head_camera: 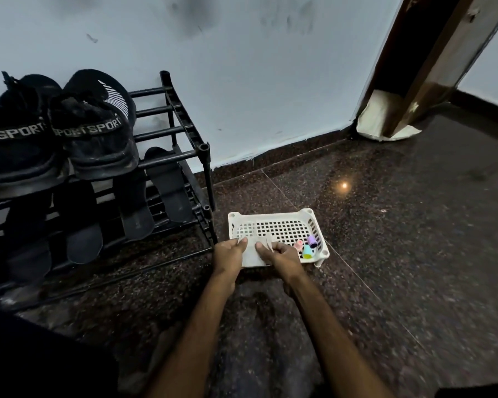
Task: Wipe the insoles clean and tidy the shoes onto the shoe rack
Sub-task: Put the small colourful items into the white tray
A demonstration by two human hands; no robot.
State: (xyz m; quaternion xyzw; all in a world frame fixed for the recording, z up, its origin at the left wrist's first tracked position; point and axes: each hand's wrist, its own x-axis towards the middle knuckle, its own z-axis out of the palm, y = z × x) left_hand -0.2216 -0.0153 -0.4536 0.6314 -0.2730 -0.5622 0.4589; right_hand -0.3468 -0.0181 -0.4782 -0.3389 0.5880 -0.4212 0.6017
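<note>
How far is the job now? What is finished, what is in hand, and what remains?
Done: two black shoes stand on the top shelf of the rack. In hand: the left hand and the right hand pinch a white cloth over the basket. Left: dark insoles lie on the lower shelf; whether they are wiped, I cannot tell.

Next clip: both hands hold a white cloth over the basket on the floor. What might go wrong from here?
1. The right hand and left hand pinch the white cloth beside the small coloured bottles in the basket; lifting it may topple them.
2. The black insoles lie across the shoe rack bars and might slip through when pulled.
3. Dim light could hide dirt on them.
</note>
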